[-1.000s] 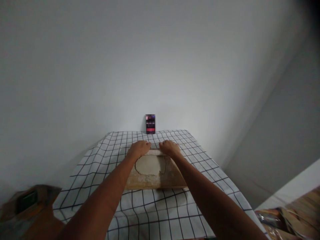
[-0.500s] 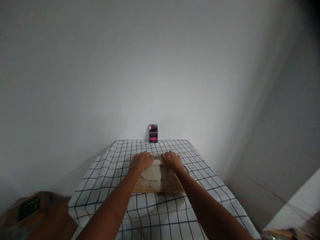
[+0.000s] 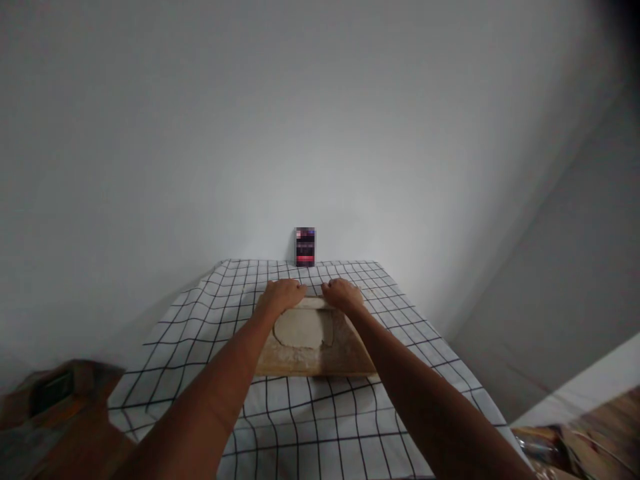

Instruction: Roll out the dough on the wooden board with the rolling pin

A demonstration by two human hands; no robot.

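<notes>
Back wall (image 3: 320,133) plain, pale grey — dimly lit, brightest near centre; right-hand wall (image 3: 565,267) shadowed; cloth-covered table (image 3: 305,413), white with black grid — brown floor (image 3: 617,417) lower right

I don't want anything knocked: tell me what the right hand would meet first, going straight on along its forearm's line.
Probably the dark panel near the far edge of the cloth, by the wall; depth is unclear, so the right hand might brush the cloth first.
</notes>
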